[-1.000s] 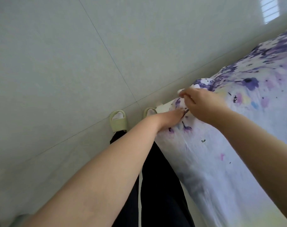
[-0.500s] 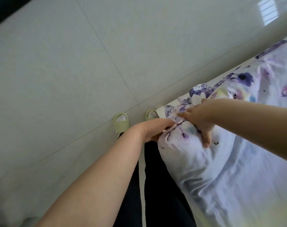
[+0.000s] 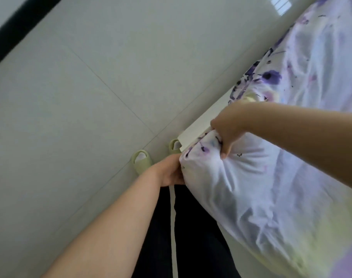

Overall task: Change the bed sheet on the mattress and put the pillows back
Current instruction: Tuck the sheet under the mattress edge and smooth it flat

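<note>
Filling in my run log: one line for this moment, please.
step: fitting corner | left hand: grips white purple-flowered bed sheet edge | right hand: grips sheet on top

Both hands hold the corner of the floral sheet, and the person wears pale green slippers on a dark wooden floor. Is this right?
Not quite: the floor is pale grey tile, not dark wood, as the head view shows. The left hand and right hand do hold the floral sheet corner, and the slippers are pale green.

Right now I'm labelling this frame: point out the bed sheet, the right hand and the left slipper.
bed sheet (image 3: pixel 257 183): head view, bunched white fabric at the corner.
right hand (image 3: pixel 229 127): head view, back of hand.
left slipper (image 3: pixel 141 162): head view, strap.
</note>
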The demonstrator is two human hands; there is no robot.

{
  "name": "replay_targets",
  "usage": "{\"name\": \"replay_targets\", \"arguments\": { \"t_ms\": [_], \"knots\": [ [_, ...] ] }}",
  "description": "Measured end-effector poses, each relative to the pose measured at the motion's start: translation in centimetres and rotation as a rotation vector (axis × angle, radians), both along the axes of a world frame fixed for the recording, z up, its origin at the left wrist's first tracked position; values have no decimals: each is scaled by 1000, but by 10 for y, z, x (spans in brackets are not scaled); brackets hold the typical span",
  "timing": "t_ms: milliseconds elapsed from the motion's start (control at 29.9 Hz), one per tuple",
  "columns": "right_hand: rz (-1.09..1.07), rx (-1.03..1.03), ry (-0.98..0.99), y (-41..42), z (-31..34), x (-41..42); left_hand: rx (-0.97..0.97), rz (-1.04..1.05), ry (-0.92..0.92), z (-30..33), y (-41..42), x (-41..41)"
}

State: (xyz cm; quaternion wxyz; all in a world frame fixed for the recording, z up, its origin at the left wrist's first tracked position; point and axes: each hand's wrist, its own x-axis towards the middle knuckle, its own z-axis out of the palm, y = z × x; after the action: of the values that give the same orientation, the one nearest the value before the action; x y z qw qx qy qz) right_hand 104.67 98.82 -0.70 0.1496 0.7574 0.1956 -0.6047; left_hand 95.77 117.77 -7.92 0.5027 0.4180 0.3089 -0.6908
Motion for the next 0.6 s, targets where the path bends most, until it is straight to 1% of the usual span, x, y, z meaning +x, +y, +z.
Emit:
{"name": "replay_targets", "arguments": {
  "t_ms": [67, 100, 134, 167, 201, 267, 301, 334, 368, 401, 435, 468, 502, 535, 602],
  "knots": [
    [-22, 45, -150, 16, -30, -1, 221, 29, -68, -11, 22, 10],
    [-19, 89, -236, 24, -47, -5, 359, 21, -138, -21, 34, 12],
    [-44, 138, -331, 30, -61, -11, 465, -26, -249, -27, 44, 14],
    [-114, 173, -426, 36, -72, -20, 506, -92, -403, -29, 49, 15],
    [-236, 207, -523, 41, -79, -32, 488, -181, -599, -29, 49, 17],
    [-503, 264, -713, 54, -79, -61, 376, -342, -952, -24, 42, 16],
    [-620, 289, -839, 60, -76, -77, 295, -417, -1049, -23, 36, 15],
    [-722, 299, -973, 64, -72, -92, 213, -480, -1087, -22, 29, 16],
    [-822, 275, -1109, 65, -64, -105, 149, -562, -1095, -21, 23, 18],
    [-952, 216, -1194, 63, -58, -116, 112, -665, -1082, -20, 18, 22],
    [-1129, 137, -1207, 59, -51, -125, 97, -761, -1057, -19, 16, 25],
    [-1327, 64, -1142, 54, -44, -131, 95, -834, -1014, -17, 14, 29],
    [-1492, 21, -997, 50, -40, -133, 92, -868, -974, -15, 13, 33],
    [-1549, 7, -824, 48, -36, -131, 96, -898, -943, -10, 12, 39],
    [-1452, 63, -526, 53, -35, -119, 129, -952, -902, -1, 14, 45]
  ]
}}
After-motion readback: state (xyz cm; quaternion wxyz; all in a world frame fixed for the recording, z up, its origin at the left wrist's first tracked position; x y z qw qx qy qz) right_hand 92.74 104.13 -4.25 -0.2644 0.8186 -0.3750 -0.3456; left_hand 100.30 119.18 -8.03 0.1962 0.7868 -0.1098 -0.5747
